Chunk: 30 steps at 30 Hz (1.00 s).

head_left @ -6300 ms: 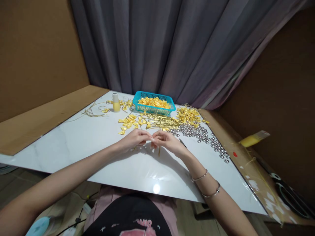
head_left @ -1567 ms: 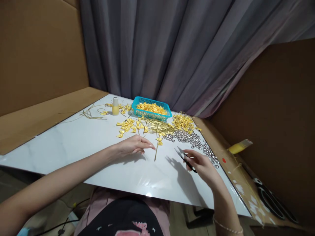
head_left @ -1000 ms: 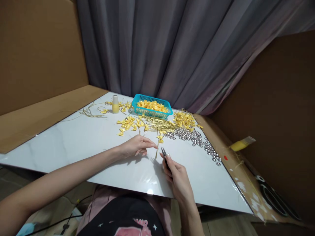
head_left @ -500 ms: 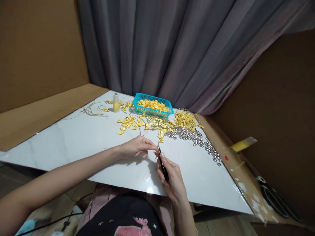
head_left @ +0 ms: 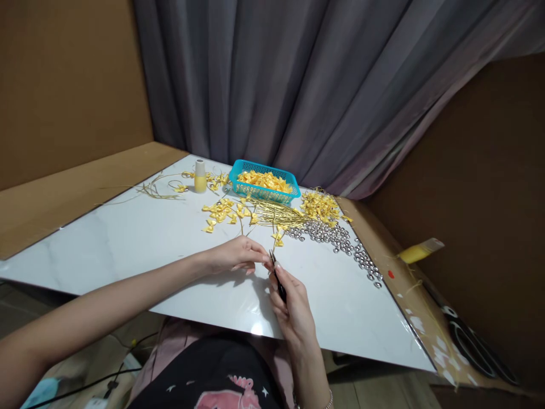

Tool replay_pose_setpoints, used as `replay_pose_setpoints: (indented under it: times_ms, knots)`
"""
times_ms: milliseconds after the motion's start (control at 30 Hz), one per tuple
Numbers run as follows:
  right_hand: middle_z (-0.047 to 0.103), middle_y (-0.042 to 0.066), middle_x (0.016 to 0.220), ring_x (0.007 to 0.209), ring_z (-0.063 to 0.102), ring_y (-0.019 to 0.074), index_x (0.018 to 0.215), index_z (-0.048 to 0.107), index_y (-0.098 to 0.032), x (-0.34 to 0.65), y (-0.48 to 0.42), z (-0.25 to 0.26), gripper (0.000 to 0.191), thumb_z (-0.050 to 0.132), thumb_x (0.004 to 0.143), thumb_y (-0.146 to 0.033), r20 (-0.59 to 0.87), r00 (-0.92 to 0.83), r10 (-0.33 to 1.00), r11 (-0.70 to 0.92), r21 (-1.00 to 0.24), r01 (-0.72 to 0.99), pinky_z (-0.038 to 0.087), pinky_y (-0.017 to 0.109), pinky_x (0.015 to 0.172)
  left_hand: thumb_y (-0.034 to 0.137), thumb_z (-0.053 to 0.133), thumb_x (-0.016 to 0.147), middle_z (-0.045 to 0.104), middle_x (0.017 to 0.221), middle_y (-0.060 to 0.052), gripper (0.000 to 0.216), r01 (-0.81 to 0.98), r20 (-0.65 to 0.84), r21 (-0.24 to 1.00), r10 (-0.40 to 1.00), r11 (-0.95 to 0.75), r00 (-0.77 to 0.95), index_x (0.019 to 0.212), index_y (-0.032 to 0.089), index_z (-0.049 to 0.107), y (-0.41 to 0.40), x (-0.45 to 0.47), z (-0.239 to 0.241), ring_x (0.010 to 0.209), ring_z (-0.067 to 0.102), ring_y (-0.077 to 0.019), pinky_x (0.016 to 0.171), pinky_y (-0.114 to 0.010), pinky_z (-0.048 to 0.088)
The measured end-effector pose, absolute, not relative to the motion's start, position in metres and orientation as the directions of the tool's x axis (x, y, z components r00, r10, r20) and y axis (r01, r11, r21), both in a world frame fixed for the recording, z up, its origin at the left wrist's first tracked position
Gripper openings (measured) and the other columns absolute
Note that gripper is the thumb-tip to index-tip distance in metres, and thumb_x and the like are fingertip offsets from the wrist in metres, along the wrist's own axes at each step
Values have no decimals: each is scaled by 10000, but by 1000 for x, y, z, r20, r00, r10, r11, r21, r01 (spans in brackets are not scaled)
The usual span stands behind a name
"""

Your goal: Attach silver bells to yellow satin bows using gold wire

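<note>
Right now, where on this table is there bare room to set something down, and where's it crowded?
Bare: the wide stretch left of the left hand, which pinches a stem, between the wooden ledge and the yellow bows; the near right corner, between the right hand gripping scissors and the silver beads. Crowded: around the blue basket.

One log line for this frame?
left hand: pinching thin gold wire stem | right hand: holding small black-handled scissors, tips at stem | behind: blue plastic basket, loose silver beads | surface: white table
</note>
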State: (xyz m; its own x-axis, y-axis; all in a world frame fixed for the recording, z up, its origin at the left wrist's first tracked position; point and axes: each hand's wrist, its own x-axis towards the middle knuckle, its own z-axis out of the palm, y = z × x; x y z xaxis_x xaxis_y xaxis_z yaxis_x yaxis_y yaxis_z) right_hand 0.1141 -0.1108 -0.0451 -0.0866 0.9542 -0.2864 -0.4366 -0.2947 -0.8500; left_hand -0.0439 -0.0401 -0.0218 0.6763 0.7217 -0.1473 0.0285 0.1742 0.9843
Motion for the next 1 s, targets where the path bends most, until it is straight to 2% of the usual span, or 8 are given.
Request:
replay_pose_setpoints:
  times_ms: [467,1000]
  knots:
    - [367,-89,558,334,157,-36,752,672,-134,115,-109,-47,302,750,701,-421,-285,-107,953,-302,-844,-443,54,139,308,293,612,792,485,448,33,205,32,-147,984,706,173,693,768,108,697,-36,-46,-23,369,277,-53,422,-206,272]
    - [375,-96,540,333,158,-30,831,694,-119,112,-109,-48,308,746,704,-394,-288,-69,955,-288,-847,-447,72,126,299,267,636,798,505,467,30,187,-12,-135,979,695,204,707,772,93,699,-35,-46,-27,378,316,-41,391,-182,259]
